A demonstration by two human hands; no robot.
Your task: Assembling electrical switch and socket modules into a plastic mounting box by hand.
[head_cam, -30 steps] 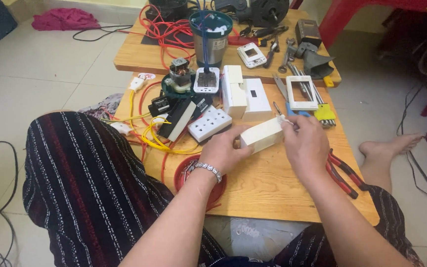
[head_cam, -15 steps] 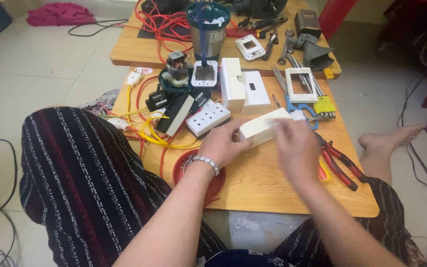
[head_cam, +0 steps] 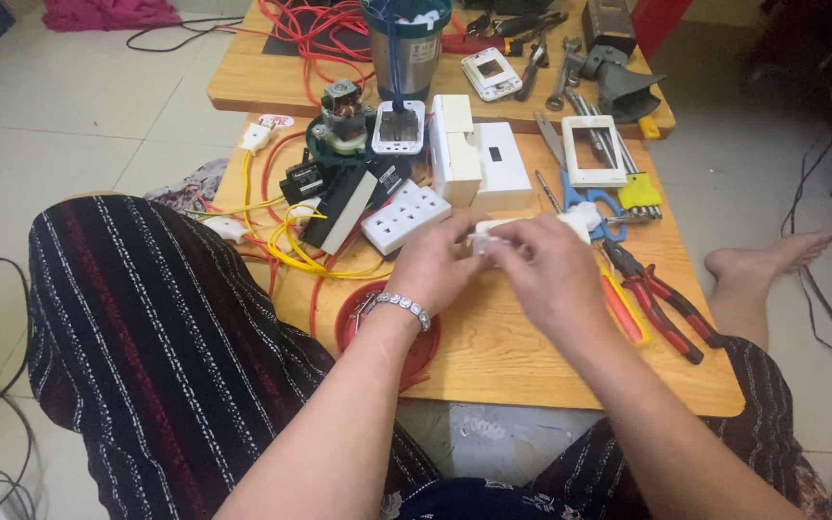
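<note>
Single head view, looking steeply down, close over low wooden table (head_cam: 532, 371)

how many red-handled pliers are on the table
1: the red-handled pliers lie on the table, just right of the right hand. More tools sit at the far end, so another could be hidden there.
</note>
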